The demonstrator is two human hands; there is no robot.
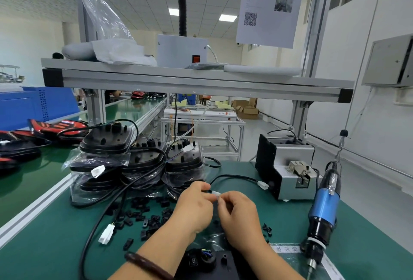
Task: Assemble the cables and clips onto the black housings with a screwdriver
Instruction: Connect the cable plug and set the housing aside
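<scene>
Near edge: a black housing (207,264) lies flat on the green bench mat (44,255), right under the two wrists, with coloured wires showing in its round socket.
Left wrist: a dark bracelet (145,265) circles it.
Left hand (194,206): fingers curled, with thumb and fingertips pinching the black cable (234,177) just behind its plug end.
Right hand (240,217): fingers bent inward, tips pinching the small white connector (215,194) at that cable's end. The two hands nearly touch, raised a little over the mat.
Cable run: from the hands it arcs away to the right and ends in a second plug (263,184), white, close to the feeder box.
Clips: loose black clips (143,215) are scattered on the mat left of the left forearm and beyond it. A few more lie just right of the right hand.
Screwdriver: a blue-and-black electric screwdriver (324,210) hangs tilted on its cord at the right, bit down, well apart from both hands and untouched.
Feeder box: a grey metal screw feeder (288,174) sits behind the screwdriver at the back right of the mat.
Stacks: bagged housings (138,159) — black, in clear plastic — stand in three piles beyond the hands, with cables trailing forward.
Farthest: an aluminium shelf (196,80) crosses above the bench, and a printed sheet (271,4) with a QR code hangs over it.
</scene>
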